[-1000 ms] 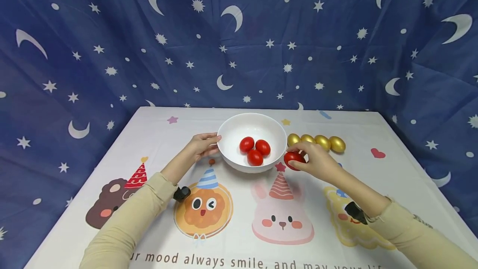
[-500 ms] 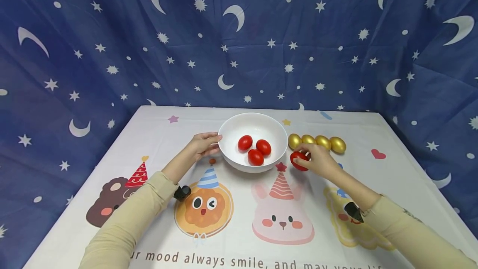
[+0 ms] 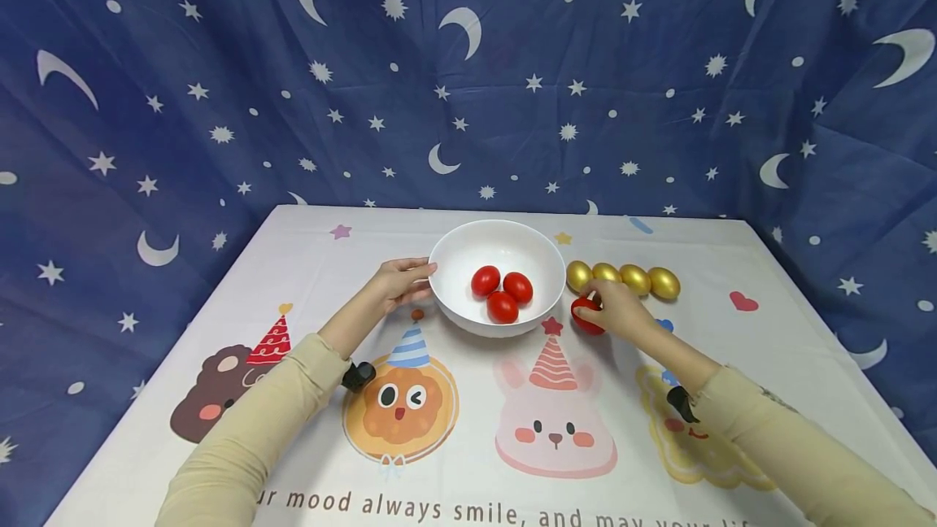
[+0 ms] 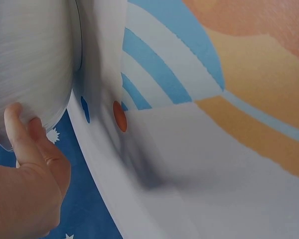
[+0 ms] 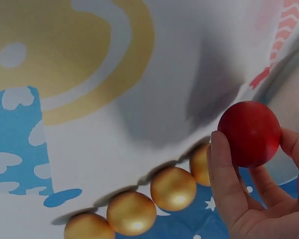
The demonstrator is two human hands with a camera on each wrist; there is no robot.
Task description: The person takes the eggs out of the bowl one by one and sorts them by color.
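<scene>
A white bowl (image 3: 468, 320) stands at the table's middle, with three red eggs (image 3: 502, 307) lying together inside it. At its left side my left hand (image 3: 401, 281) holds the bowl, thumb at the rim and fingertips against the outer wall (image 4: 35, 59). To the right of the bowl my right hand (image 3: 622, 311) pinches another red egg (image 5: 249, 133) between thumb and fingers, low over the table. In the right wrist view, most of that egg shows beyond the fingers.
Several gold eggs (image 3: 634, 279) lie in a row behind my right hand, the leftmost close to the bowl. A white tablecloth (image 3: 468, 397) with cartoon prints covers the table. A blue curtain (image 3: 468, 88) with moons and stars hangs behind.
My right hand has moved slightly right with its red egg, a little farther from the bowl. The left hand stays at the bowl.
</scene>
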